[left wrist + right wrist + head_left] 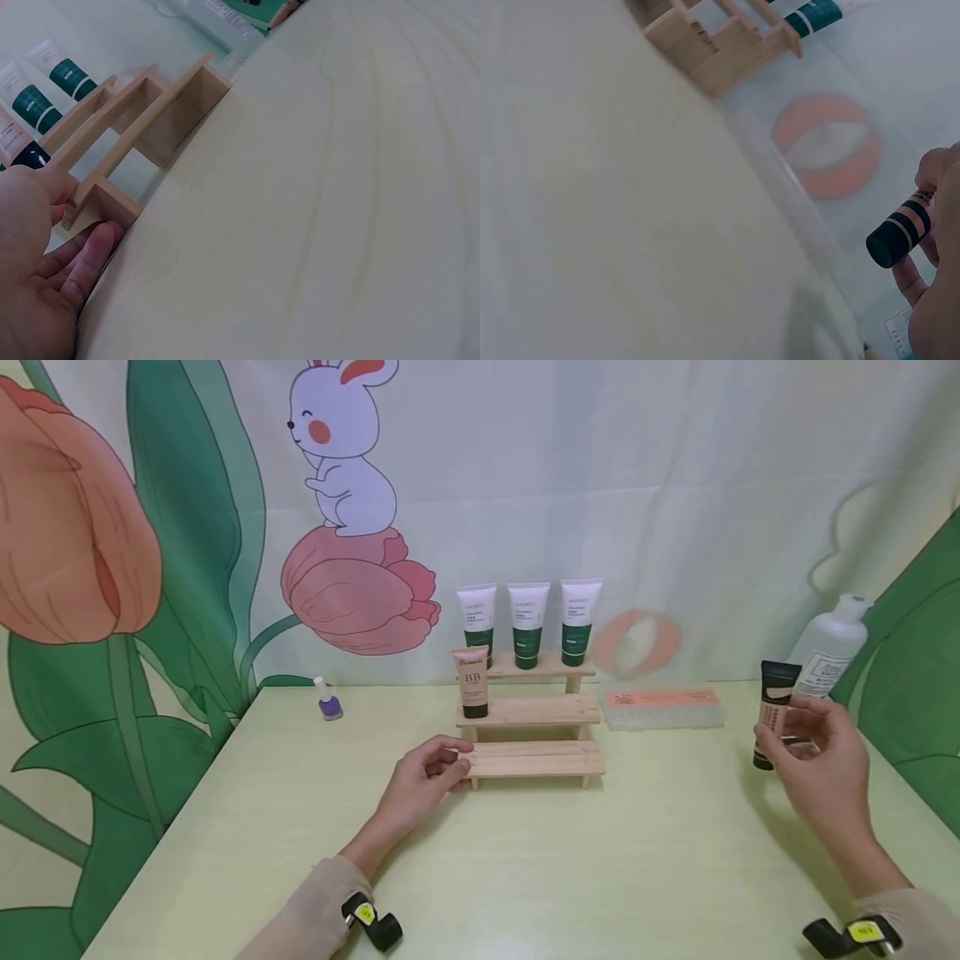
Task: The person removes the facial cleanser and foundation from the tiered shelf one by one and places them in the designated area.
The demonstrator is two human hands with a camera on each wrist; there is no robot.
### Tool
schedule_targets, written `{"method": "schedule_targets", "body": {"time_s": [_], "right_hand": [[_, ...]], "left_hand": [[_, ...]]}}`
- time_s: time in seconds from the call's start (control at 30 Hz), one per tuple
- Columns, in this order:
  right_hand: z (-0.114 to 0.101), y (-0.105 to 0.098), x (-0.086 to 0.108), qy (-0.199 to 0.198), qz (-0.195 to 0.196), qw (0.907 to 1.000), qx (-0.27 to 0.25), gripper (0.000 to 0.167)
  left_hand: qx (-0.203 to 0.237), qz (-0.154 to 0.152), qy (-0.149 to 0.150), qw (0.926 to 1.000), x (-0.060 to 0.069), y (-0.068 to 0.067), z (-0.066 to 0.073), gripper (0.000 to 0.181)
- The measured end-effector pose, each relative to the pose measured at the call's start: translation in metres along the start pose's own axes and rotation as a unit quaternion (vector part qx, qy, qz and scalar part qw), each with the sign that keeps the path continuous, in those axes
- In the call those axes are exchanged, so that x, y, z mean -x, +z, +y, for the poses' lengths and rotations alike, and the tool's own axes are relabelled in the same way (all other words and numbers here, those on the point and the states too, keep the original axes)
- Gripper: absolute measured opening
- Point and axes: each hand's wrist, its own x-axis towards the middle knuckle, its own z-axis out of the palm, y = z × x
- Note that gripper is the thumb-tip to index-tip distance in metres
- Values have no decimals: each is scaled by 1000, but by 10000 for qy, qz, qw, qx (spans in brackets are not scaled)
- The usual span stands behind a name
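Note:
My right hand (828, 768) pinches a small cosmetic tube (772, 714), pinkish with black ends, above the table's right side. In the right wrist view, one black end of that tube (900, 232) sticks out past the fingers. My left hand (423, 781) grips the left end of the lowest step of a three-step wooden display rack (536, 760). A pink BB cream tube (473, 685) stands at the left of the middle step. Along the top step stand three white-and-green tubes (528, 627) in a row.
Behind the right hand stands a large pale bottle (828, 647). A flat clear case with an orange label (663, 708) lies right of the rack. Far left stands a purple nail polish bottle (328, 702). A printed curtain (510, 460) hangs along the table's back.

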Motion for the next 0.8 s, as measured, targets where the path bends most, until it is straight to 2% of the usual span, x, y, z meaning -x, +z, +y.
{"method": "schedule_targets", "body": {"time_s": [0.2,0.47,0.8], "right_hand": [[18,-4,16,26,-340,9990,277,55],[28,-7,27,33,-483,9969,623,53],[38,-5,30,-379,-655,9921,1003,45]], "left_hand": [[51,27,55,10000,-1,0,-1,20],[-27,43,31,10000,-1,1,-3,20],[-34,15,20,10000,0,0,-2,20]]}}
